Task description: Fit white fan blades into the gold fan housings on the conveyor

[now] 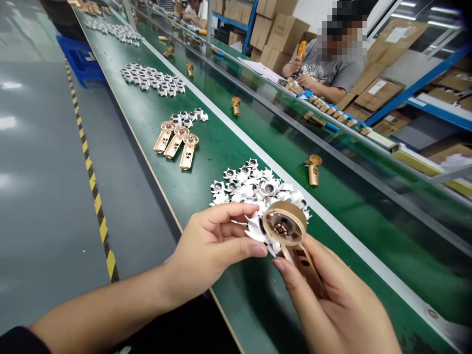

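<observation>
A gold fan housing [285,223], with a round open head and a coppery motor part inside, is held by its handle in my right hand [332,295]. Just left of its head, my left hand [217,241] pinches a white fan blade piece [257,230] between thumb and fingers. The blade piece is close beside the round head; whether they touch I cannot tell. Behind both hands lies a pile of white fan blades [245,184] with dark centres. Farther up the green table, three gold housing halves [173,142] lie side by side near a small group of white blades [190,117].
More white blade piles [151,78] lie farther along the table [221,147]. Several gold housings, one at the right [313,169], stand or lie beyond the white strip. Across the line a person [324,64] holds an orange tool. A blue stool [83,61] stands at the left.
</observation>
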Demonstrator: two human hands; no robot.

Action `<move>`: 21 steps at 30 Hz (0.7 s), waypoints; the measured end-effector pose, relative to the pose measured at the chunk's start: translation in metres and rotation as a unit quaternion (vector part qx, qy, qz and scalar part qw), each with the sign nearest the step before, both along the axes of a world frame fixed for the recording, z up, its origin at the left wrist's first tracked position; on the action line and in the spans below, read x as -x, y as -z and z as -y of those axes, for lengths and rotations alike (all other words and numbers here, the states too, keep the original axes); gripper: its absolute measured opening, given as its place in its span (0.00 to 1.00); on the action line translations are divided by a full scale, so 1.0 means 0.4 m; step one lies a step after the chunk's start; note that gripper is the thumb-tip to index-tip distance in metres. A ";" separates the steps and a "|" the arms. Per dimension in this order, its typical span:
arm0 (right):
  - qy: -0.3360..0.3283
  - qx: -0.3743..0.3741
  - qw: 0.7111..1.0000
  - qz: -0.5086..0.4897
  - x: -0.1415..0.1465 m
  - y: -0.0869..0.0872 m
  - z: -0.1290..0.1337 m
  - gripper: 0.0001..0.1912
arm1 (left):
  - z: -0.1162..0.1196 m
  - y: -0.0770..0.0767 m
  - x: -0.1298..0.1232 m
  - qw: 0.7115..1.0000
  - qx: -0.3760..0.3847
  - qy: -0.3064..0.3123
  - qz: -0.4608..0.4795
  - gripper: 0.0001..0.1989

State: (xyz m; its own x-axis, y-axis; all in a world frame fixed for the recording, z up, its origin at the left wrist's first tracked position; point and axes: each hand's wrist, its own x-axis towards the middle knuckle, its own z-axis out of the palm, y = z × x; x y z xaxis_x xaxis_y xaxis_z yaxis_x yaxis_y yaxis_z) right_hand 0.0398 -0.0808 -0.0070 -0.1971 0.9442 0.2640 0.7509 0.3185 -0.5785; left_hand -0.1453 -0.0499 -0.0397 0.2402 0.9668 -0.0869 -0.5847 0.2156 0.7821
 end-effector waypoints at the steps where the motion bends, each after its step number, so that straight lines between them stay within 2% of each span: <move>1: 0.010 -0.028 0.999 0.020 -0.005 0.001 0.009 0.15 | 0.002 0.001 -0.008 1.000 -0.001 0.000 0.002 0.20; 5: 0.028 -0.087 0.994 0.068 -0.021 0.009 0.031 0.16 | 0.013 -0.003 -0.029 1.000 0.002 0.005 -0.017 0.20; 12: -0.014 -0.083 0.994 0.074 -0.047 0.019 0.029 0.20 | 0.018 -0.026 -0.056 1.000 0.009 -0.006 -0.009 0.17; 16: -0.011 -0.079 0.995 0.054 -0.051 0.026 0.033 0.21 | 0.016 -0.033 -0.063 1.000 0.008 -0.017 -0.003 0.14; 21: 0.006 -0.101 0.993 0.068 -0.036 0.027 0.041 0.20 | 0.015 -0.038 -0.065 1.000 -0.003 0.008 0.017 0.06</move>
